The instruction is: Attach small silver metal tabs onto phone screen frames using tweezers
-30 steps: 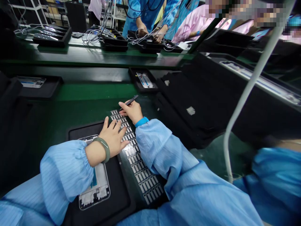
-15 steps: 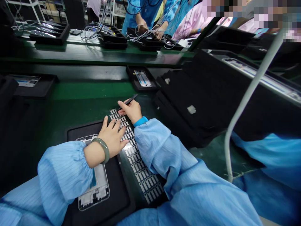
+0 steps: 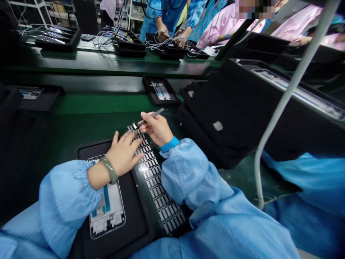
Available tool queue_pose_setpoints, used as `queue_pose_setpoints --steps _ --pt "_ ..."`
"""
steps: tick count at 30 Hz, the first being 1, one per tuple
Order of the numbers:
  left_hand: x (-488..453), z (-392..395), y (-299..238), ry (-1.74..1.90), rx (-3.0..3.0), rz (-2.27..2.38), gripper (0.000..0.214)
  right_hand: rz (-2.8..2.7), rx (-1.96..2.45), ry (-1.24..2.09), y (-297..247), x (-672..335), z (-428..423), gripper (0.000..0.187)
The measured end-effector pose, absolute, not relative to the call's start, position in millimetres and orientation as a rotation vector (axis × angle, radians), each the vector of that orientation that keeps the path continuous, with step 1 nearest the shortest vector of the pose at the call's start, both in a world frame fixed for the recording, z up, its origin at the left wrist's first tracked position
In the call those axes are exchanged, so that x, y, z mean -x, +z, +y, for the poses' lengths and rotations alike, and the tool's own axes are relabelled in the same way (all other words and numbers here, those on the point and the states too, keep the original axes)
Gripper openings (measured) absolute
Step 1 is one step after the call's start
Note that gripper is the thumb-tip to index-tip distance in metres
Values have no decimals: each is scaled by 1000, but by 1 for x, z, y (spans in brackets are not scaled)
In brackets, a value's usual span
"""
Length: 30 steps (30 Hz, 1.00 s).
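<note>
One green surface (image 3: pixel 107 102) is topped by a black tray (image 3: pixel 140 223), with a phone frame (image 3: pixel 107 212) laid on it and a sheet of small metal pieces (image 3: pixel 153 172) across its edge. The left grip (image 3: pixel 124 153) is held open over the sheet. The right grip (image 3: pixel 157 128) is closed on tweezers (image 3: pixel 151 117), a tiny shiny piece (image 3: pixel 134 125) apparently at their tip. That piece could be dropped if pressure is eased.

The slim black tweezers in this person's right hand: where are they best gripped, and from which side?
Probably around the middle of the slim black tweezers, coming from above and behind, as the right hand does. The long, narrow body lies tilted, with its tips angled down toward the sheet of small silver pieces, so this grip seems to leave those tips free.
</note>
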<state>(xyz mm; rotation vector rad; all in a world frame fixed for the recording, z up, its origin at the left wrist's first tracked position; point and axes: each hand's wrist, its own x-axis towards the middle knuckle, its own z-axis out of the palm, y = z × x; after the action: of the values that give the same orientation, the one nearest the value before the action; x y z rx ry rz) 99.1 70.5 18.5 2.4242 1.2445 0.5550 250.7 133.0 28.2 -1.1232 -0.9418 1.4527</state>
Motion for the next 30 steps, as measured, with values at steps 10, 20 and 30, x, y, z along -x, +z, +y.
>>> queue_pose_setpoints --steps 10,20,30 --pt "-46 41 48 887 -1523 1405 28 -1164 953 1459 48 -197 82 29" --pt "-8 22 47 540 -1742 1427 34 -1231 923 1582 48 -185 74 28" --pt "36 8 -1 439 -2402 1382 40 -1163 1092 1625 11 -158 76 39"
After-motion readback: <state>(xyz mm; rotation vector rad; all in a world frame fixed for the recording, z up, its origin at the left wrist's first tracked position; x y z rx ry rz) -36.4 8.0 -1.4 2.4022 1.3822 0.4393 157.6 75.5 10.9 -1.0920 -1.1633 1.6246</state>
